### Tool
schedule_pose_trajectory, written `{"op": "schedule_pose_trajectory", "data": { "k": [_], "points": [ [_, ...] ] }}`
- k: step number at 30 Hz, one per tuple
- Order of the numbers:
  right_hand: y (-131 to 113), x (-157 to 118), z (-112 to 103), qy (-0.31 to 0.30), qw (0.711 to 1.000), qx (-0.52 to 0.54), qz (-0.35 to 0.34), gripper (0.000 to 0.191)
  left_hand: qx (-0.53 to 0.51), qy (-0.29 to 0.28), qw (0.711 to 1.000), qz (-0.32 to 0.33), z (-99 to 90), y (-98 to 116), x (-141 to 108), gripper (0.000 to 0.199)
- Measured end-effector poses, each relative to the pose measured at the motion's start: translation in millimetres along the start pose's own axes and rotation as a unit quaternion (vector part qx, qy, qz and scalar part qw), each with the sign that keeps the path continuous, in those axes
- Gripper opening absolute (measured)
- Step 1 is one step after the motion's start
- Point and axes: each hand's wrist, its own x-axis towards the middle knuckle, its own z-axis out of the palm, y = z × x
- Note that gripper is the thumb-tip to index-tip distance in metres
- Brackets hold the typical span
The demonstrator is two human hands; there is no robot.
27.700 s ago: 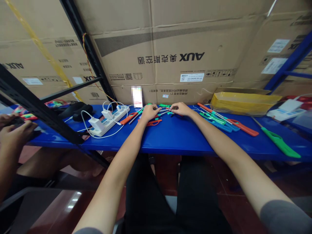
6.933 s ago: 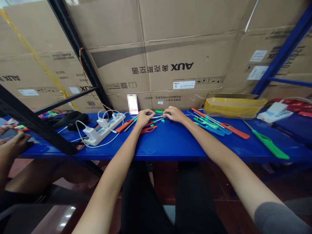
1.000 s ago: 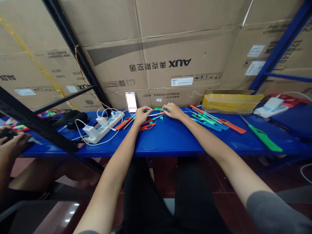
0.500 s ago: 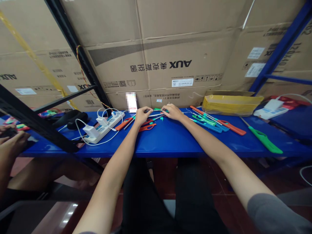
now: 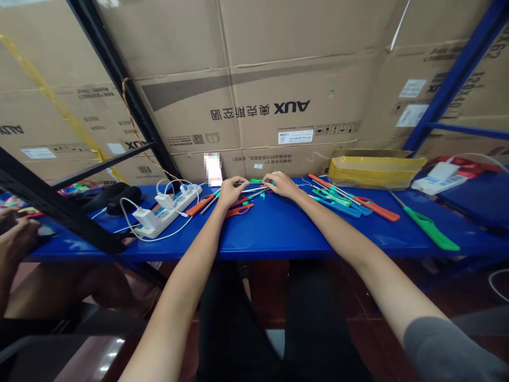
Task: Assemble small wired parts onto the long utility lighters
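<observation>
Power strip (image 5: 165, 212) lies left on the blue counter (image 5: 274, 233). Right of it, your left hand (image 5: 229, 192) and right hand (image 5: 283, 184) hold a thin metal tube (image 5: 254, 189) between closed fingers (image 5: 265, 181), beyond an orange lighter handle (image 5: 238, 211), with green and blue lighter handles (image 5: 334, 201) further right.

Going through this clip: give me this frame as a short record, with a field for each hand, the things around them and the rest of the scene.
Left hand: fingers closed beside a thin silver metal rod; grip too small to tell.
Right hand: fingertips at the rod's far end, near a small green plastic part.
Things: orange plastic lighter-shaped shell below the hands, on a blue metal bench.
Rest: white power strip; yellow-lined cardboard tray; brown AUX cartons; co-worker's hand at far left.
</observation>
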Motion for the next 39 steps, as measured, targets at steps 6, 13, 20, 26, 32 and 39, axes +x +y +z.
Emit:
{"op": "schedule_pose_trajectory", "data": {
  "k": [6,13,20,26,32,39],
  "points": [
    [4,1,0,-0.006,1.000,0.003,-0.008,0.013,0.004,0.001,1.000,-0.001,0.3,0,0,0.023],
    [5,-1,0,-0.002,1.000,0.000,-0.012,0.017,-0.001,0.000,1.000,0.000,0.4,-2,0,0.024],
    [-2,-1,0,-0.004,1.000,0.003,-0.018,0.019,0.001,0.003,1.000,-0.001,2.0,-5,3,0.022],
    [-6,0,-1,0.000,1.000,0.000,-0.015,0.019,0.011,0.002,1.000,0.006,2.2,-7,3,0.021],
    [-4,2,-1,-0.012,1.000,-0.014,-0.005,0.022,0.009,-0.001,1.000,0.016,0.8,-8,3,0.026],
    [-3,0,0,-0.006,1.000,-0.023,-0.009,0.024,0.048,-0.017,0.998,0.041,1.0,-4,3,0.017]
  ]
}}
